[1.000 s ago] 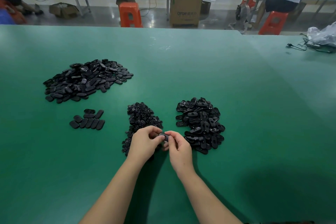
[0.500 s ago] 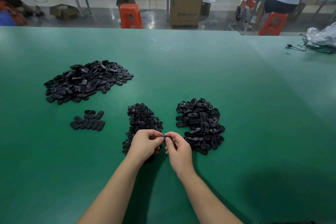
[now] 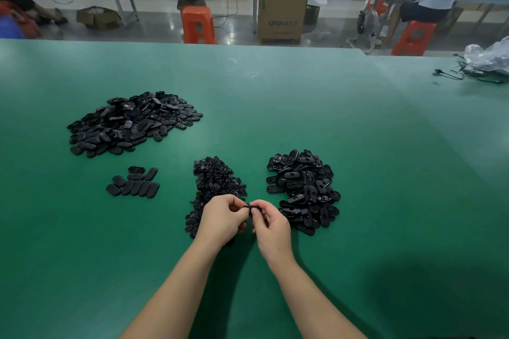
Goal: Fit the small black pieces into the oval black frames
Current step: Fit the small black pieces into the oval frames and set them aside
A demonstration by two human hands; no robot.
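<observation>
between the pile of small black pieces (image 3: pixel 217 187) and the pile of oval frames (image 3: pixel 303 190) on the green table (image 3: pixel 358 146), my left hand (image 3: pixel 221 219) and right hand (image 3: pixel 271 224) pinch one black part (image 3: pixel 251 207) together, fingers curled round it.

On the green table (image 3: pixel 303 107) lie three heaps of black parts, each too many to count: small pieces (image 3: pixel 217 181), oval frames (image 3: pixel 303 190) to their right, a large heap (image 3: pixel 132 124) far left. Nearer left, about ten ovals lie in a small group (image 3: pixel 133 186). Two hands show.
</observation>
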